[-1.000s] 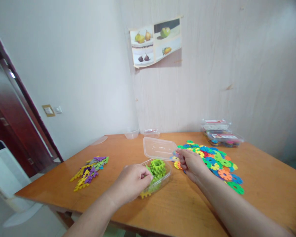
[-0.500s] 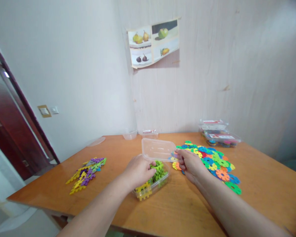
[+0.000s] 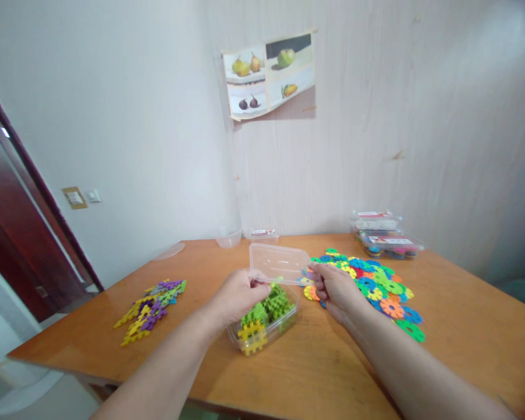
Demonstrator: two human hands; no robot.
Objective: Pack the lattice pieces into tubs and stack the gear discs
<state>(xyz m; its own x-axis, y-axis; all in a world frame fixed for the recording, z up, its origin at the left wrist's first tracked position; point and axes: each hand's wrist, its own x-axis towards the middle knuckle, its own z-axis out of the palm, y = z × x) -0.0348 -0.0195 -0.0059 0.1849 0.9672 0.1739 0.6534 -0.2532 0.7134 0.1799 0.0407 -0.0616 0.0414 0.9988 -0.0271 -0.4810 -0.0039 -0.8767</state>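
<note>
Fingers (image 3: 318, 274) of the right hand (image 3: 339, 291) pinch the near right corner of a clear lid (image 3: 280, 259). Those of the left hand (image 3: 236, 294) are drawn narrow at its near left corner; whether they grip it, I cannot tell.

Behind everything rises a pale wall (image 3: 376, 116), with a dark red door (image 3: 9, 204) at the left. Before it spreads the brown desk (image 3: 336, 361). A fruit print (image 3: 269, 76) hangs on the wall. Flower-shaped discs (image 3: 370, 284) in many colours lie heaped just beyond the right hand. Loose purple, yellow and green pieces (image 3: 155, 312) form a pile at the left. Between heap and pile stands the uncovered clear box (image 3: 273, 336), below the raised lid. Closed boxes (image 3: 389, 240) are stacked at the back right; a bowl (image 3: 228, 238) sits near the wall. Inside the uncovered box are green blocks (image 3: 277, 301) and, at its near left end, yellow blocks (image 3: 252, 336).
</note>
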